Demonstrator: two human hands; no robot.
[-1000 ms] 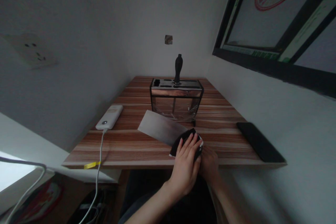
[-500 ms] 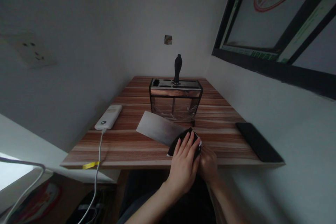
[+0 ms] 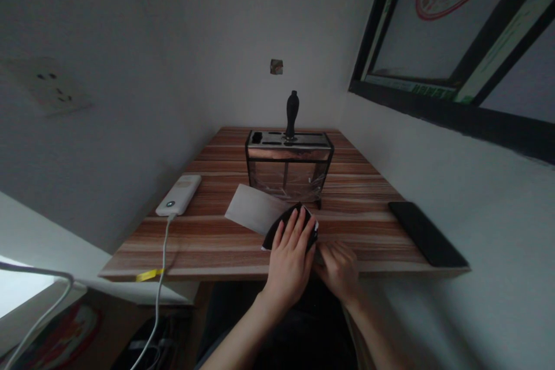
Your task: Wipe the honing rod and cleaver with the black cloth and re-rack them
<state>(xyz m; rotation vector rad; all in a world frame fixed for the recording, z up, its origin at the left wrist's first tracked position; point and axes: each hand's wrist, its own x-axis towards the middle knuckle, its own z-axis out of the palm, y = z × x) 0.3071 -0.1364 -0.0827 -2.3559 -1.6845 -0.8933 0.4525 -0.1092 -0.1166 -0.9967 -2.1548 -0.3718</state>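
A cleaver with a broad, pale rectangular blade [image 3: 250, 208] lies slanted above the front of the table, its far end to the left. My left hand [image 3: 288, 263] rests over a black cloth [image 3: 273, 235] with a whitish underside, holding it against the blade with the fingers extended. That cloth covers the blade's right part. Close by on the right, my right hand [image 3: 340, 269] is closed at the cleaver's handle end, and the handle itself is mostly hidden by the fingers. Behind the blade stands a knife block [image 3: 289, 153] with clear sides.
One black handle [image 3: 292, 113] sticks up from the knife block. On the left lies a white power bank [image 3: 179, 195] with a white cable [image 3: 165, 254] running over the table's edge. A black phone [image 3: 427, 234] is at the right edge. Walls enclose both sides.
My left hand and the black cloth have slid left and slightly away along the blade, leaving a gap between my hands. My right hand stays almost in place.
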